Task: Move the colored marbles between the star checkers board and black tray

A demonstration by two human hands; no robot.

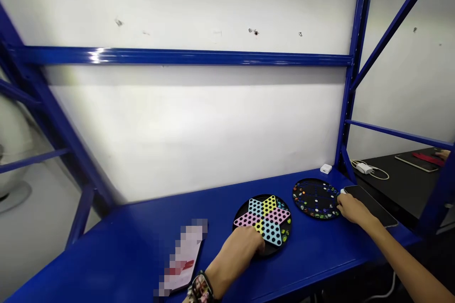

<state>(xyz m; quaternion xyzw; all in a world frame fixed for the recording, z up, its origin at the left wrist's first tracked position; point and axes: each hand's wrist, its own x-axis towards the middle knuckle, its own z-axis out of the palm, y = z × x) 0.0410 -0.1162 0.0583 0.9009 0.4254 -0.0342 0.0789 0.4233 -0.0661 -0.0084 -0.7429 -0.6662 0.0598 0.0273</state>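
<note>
A round black Chinese checkers board (265, 220) with a star of pink, blue, yellow and green hole fields lies on the blue table (142, 241). My left hand (241, 248) rests on its near left rim, fingers curled over the edge. A second round black tray (315, 199) holding several coloured marbles lies to the right. My right hand (350, 208) touches that tray's right rim with fingers bent; what they pinch, if anything, is hidden. A watch with a patterned strap (201, 289) sits on my left wrist.
A pale card or packet (183, 260) lies near the table's front left. A dark phone (371, 203) lies by my right hand. A white charger block (326, 169) sits at the back. Blue rack posts (350, 99) frame the table. Another person's hand (444, 154) shows at far right.
</note>
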